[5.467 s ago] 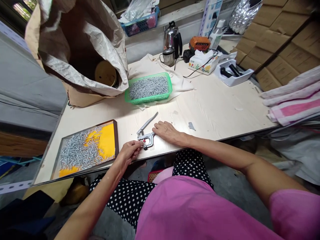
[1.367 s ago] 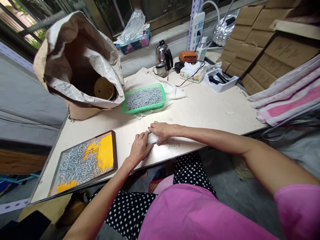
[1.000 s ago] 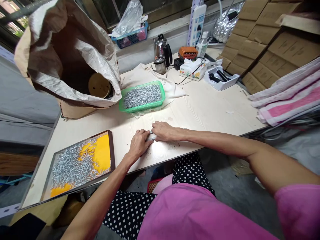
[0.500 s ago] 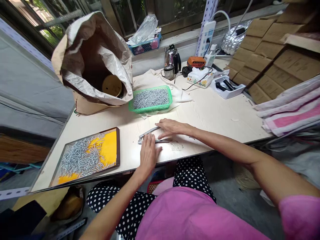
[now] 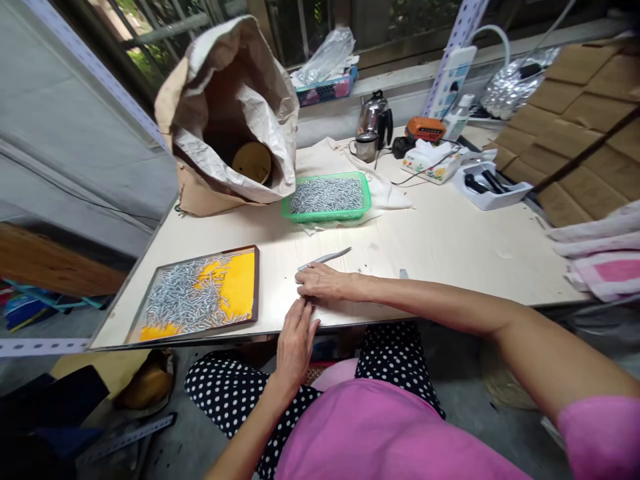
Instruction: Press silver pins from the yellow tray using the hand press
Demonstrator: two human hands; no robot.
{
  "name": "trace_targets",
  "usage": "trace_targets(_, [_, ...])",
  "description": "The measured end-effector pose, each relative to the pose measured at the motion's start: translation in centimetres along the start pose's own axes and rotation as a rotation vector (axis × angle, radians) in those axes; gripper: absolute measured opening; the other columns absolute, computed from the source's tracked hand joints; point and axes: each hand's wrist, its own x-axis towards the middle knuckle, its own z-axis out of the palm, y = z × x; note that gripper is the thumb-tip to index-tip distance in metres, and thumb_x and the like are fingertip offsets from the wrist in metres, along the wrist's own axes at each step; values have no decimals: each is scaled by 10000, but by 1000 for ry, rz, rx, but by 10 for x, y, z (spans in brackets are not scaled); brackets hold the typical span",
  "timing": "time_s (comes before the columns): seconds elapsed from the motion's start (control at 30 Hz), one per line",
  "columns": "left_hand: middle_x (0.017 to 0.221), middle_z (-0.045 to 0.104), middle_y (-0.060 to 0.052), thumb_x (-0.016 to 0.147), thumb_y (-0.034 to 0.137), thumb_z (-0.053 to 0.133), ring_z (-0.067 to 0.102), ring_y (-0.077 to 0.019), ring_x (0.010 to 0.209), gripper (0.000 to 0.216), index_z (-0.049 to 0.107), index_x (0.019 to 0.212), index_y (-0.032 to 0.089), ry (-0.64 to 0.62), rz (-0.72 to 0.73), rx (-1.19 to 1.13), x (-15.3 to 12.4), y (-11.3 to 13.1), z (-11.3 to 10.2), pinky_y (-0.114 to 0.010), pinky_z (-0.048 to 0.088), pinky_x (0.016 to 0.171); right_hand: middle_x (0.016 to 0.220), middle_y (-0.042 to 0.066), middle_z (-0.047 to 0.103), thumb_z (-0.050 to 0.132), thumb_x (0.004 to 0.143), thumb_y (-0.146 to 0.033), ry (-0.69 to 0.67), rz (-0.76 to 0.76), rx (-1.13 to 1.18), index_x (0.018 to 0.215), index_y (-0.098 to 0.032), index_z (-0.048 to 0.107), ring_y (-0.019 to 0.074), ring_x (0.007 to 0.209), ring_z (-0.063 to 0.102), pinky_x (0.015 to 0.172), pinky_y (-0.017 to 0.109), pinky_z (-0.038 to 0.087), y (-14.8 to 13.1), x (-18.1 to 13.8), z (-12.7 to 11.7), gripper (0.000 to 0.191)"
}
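A silver plier-like hand tool (image 5: 327, 257) lies on the table near its front edge. One of its handles points away to the right; its head and other handle are mostly covered. My right hand (image 5: 325, 281) rests over the head with its fingers curled down onto it. Just in front, my left hand (image 5: 295, 340) reaches up from the table edge, fingers stretched out and thumb apart. Its fingertips meet those of my right hand; anything small between them is hidden.
A yellow-bottomed tray (image 5: 243, 280) of small metal pins lies left. Behind are a green basket (image 5: 367, 200) full of similar pins and a large open sack (image 5: 200, 193). Farther right stand a kettle (image 5: 373, 115), tissue box (image 5: 433, 167), white tray (image 5: 493, 200) and cardboard (image 5: 565, 100).
My right hand has moved left, from the tool's upper handle onto its head. My left hand has drawn back off the tool toward the table edge. The view has shifted left.
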Motion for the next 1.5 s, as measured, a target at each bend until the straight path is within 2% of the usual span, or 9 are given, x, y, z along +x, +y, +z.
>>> trace_targets(0.17, [1397, 616, -146, 1000, 212, 500, 583, -256, 1308, 410, 552, 1406, 202, -9, 11, 2, 0, 1, -1, -427, 529, 1084, 933, 71, 613, 508, 982, -112, 126, -89, 30, 867, -156, 621, 177, 825, 505, 777, 344, 371, 0, 4, 16, 168])
trace_targets(0.33, [1344, 646, -166, 1001, 221, 499, 607, -259, 1272, 301, 633, 1258, 140, 25, 38, 54, -6, 6, 0, -412, 561, 1039, 912, 51, 629, 480, 987, -151, 341, 127, 381, 963, -168, 585, 157, 776, 560, 716, 299, 436, 1, 5, 25, 109])
trace_targets(0.53, [1101, 718, -110, 1008, 224, 468, 644, -233, 1026, 274, 706, 1136, 186, 69, -77, 219, 36, -49, -51, -381, 554, 920, 925, 74, 638, 472, 1004, -304, 894, 454, 348, 994, -182, 602, 192, 816, 587, 730, 323, 474, 61, -4, -48, 178])
trace_targets(0.63, [1044, 711, -134, 1008, 274, 443, 575, -283, 989, 319, 736, 1076, 165, -9, -275, 458, 73, -107, -88, -403, 495, 871, 1076, 125, 637, 524, 946, -227, 821, 714, 100, 1178, -160, 607, 245, 906, 611, 741, 351, 476, 109, -17, -83, 255])
trace_targets(0.73, [1063, 695, -164, 981, 215, 411, 535, -315, 1037, 349, 749, 1019, 138, -225, -426, 625, 99, -154, -107, -396, 438, 835, 1181, 156, 607, 578, 903, -217, 626, 833, -14, 1312, -160, 570, 277, 909, 627, 712, 368, 486, 120, -32, -81, 413])
trace_targets(0.9, [898, 695, -160, 881, 147, 463, 564, -307, 976, 287, 741, 810, 151, -421, -396, 619, 107, -189, -102, -371, 409, 755, 1077, 94, 643, 500, 985, -242, 481, 539, 212, 1153, -200, 659, 210, 871, 629, 773, 353, 519, 46, -56, -15, 235])
trace_targets(1.03, [954, 703, -191, 882, 156, 428, 569, -323, 1021, 302, 728, 848, 137, -482, -312, 585, 109, -197, -101, -384, 422, 816, 1032, 102, 646, 548, 985, -258, 382, 516, 216, 1122, -190, 684, 241, 971, 582, 842, 378, 469, -8, -63, 26, 204])
trace_targets(1.27, [913, 759, -85, 867, 330, 538, 657, -249, 874, 238, 732, 865, 193, -245, -395, 175, 109, -140, -92, -325, 477, 814, 980, 94, 632, 578, 986, -262, 340, 664, 130, 1043, -188, 709, 236, 920, 500, 748, 349, 339, -19, -54, 49, 161])
trace_targets(1.5, [646, 697, -12, 697, 377, 716, 593, -144, 571, 222, 745, 776, 172, -414, -741, -518, 96, -49, -44, -252, 454, 587, 962, 78, 625, 579, 992, -283, 401, 662, 88, 1047, -193, 708, 225, 887, 463, 739, 346, 285, -18, -53, 59, 167])
